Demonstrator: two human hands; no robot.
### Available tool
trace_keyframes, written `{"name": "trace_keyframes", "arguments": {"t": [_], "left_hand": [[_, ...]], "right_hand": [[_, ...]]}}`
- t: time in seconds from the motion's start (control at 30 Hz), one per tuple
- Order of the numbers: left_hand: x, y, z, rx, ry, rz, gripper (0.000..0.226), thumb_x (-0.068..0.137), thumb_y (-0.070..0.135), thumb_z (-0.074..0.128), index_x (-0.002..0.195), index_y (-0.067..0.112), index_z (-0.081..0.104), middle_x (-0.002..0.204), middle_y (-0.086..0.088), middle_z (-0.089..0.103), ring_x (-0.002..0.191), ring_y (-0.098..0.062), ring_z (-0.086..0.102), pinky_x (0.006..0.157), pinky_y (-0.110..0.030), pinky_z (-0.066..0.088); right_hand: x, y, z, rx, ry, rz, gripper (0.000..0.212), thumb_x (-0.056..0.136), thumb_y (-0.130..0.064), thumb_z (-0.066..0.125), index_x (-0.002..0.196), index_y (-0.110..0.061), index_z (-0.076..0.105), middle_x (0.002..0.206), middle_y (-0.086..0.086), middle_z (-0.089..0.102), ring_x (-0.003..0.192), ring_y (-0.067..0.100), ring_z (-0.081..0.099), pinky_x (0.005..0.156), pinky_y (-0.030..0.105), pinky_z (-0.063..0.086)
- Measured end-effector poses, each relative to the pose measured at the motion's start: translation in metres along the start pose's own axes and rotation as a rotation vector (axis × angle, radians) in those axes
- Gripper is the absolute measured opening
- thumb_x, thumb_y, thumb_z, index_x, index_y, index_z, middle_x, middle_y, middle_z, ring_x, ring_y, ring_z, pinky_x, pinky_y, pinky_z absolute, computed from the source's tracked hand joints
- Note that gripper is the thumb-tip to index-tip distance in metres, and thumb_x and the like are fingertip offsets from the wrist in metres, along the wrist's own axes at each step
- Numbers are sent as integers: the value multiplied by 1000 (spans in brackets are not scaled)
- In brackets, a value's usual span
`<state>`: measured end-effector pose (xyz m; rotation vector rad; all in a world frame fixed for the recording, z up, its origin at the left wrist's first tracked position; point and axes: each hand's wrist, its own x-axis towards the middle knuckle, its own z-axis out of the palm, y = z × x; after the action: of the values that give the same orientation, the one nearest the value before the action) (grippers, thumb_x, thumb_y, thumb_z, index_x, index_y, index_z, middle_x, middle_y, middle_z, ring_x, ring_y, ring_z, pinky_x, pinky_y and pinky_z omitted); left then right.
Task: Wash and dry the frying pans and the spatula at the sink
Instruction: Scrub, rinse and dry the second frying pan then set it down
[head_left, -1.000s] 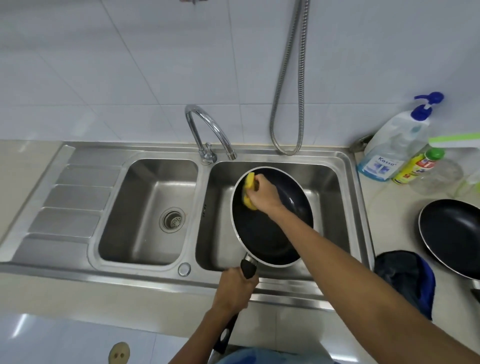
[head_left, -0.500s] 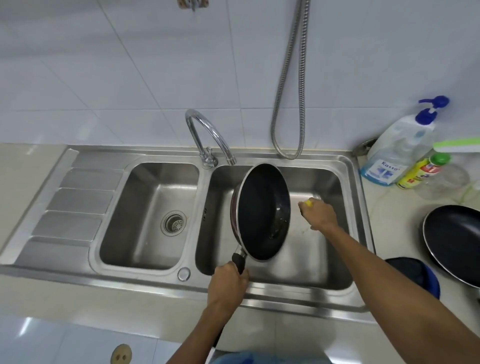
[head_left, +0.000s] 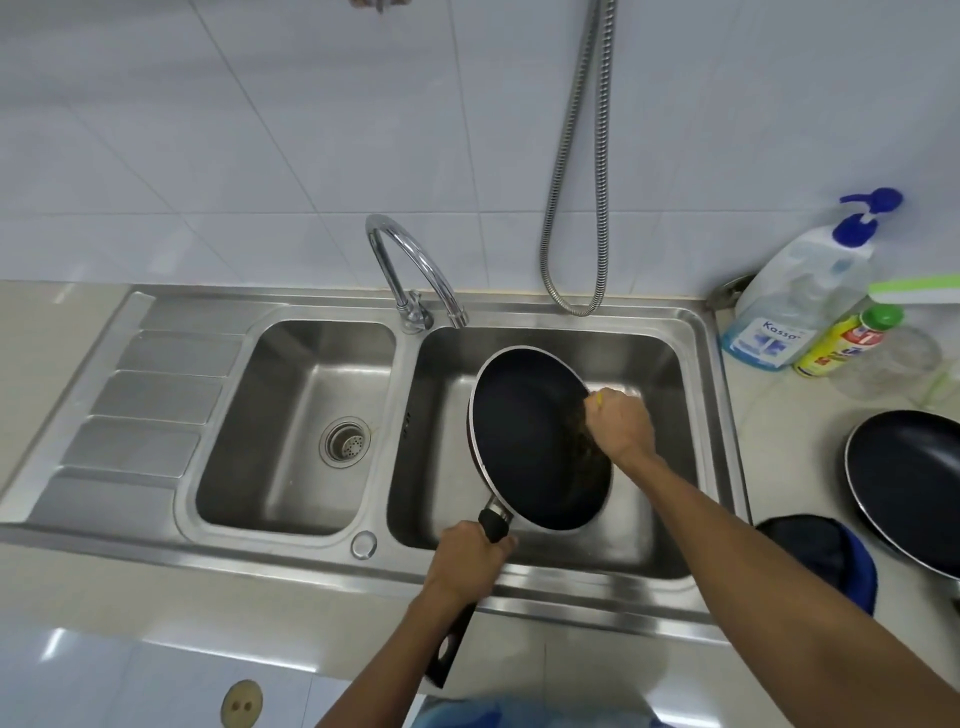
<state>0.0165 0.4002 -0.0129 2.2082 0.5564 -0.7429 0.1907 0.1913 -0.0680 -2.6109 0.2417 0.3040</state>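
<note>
A black frying pan (head_left: 530, 441) is held tilted over the right sink basin (head_left: 670, 374). My left hand (head_left: 465, 564) grips its black handle at the sink's front edge. My right hand (head_left: 618, 423) is closed on a yellow sponge (head_left: 600, 397), only a corner of which shows, and presses it against the pan's right rim. A second black frying pan (head_left: 909, 483) lies on the counter at the far right, partly cut off. No spatula is in view.
The curved tap (head_left: 410, 270) stands between the two basins, no water running. The left basin (head_left: 291, 426) holds only its drain. Soap bottles (head_left: 800, 306) and a clear jar (head_left: 893, 358) stand at back right. A dark blue cloth (head_left: 826, 556) lies near the counter's front. A metal hose (head_left: 576, 218) hangs on the wall.
My right hand left the pan's inside, swung out to the right, and now rests with the sponge on the pan's right rim. The pan tilted steeply, then turned back toward me.
</note>
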Motion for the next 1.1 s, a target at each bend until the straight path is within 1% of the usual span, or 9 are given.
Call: {"name": "trace_keyframes", "arguments": {"t": [0.13,0.2,0.27,0.33,0.43,0.53,0.77,1.0,1.1], "left_hand": [[2,2,-3,-14,-42,-34,34,92,40,67,72,13,60,64,-1,62,57,-16,60,57,-24,45],[2,3,-3,-64,-85,-66,36,92,39,67,71,10,64,55,0,63,47,-13,60,53,-21,47],[2,7,-4,-114,-111,-68,34,89,37,68,72,7,66,53,-1,64,44,-14,60,54,-23,49],[0,11,-6,-131,-133,-53,30,86,33,67,71,8,66,49,2,62,43,-11,59,52,-22,47],[-6,13,-2,-99,-130,-34,30,89,34,66,72,9,65,52,3,62,44,-10,59,51,-20,46],[-11,14,2,-80,-94,-39,32,94,39,65,81,9,65,65,1,62,51,-11,59,48,-17,44],[-22,16,0,-155,-115,-45,38,94,37,67,66,14,59,47,6,55,35,-1,51,41,-13,38],[-8,23,-7,-117,-49,-63,28,95,31,59,92,5,69,72,-5,66,55,-14,62,47,-19,44],[-3,20,-5,-87,-44,-63,27,95,32,58,90,8,67,82,-10,71,71,-25,69,64,-32,53]], "right_hand": [[-24,-12,1,229,-154,-6,47,102,-52,45,106,-8,58,103,13,66,99,34,62,86,42,48],[-56,-28,13,327,-223,-182,39,102,-46,50,104,-9,59,101,12,63,98,31,61,86,41,47],[-98,-44,29,349,-310,-426,35,102,-37,53,123,-10,62,114,10,58,109,25,57,98,38,44],[-120,-56,42,277,-309,-606,46,104,-35,49,146,-18,50,141,8,49,127,23,47,111,34,39],[-110,-83,54,167,-173,-717,48,107,-29,47,153,-16,42,161,11,35,139,28,39,112,39,39],[-71,-118,57,169,-150,-624,47,107,-28,45,151,-12,44,160,16,34,136,37,43,108,46,43],[6,-86,35,26,-80,-299,45,108,-31,40,151,-21,44,156,20,39,130,43,49,104,48,43],[-29,-26,14,4,-54,-474,45,101,-35,57,142,-18,57,147,9,53,135,26,50,111,42,43],[-33,-10,-2,-25,-41,-486,43,100,-36,58,140,-19,58,147,7,53,132,26,52,109,41,45]]}}
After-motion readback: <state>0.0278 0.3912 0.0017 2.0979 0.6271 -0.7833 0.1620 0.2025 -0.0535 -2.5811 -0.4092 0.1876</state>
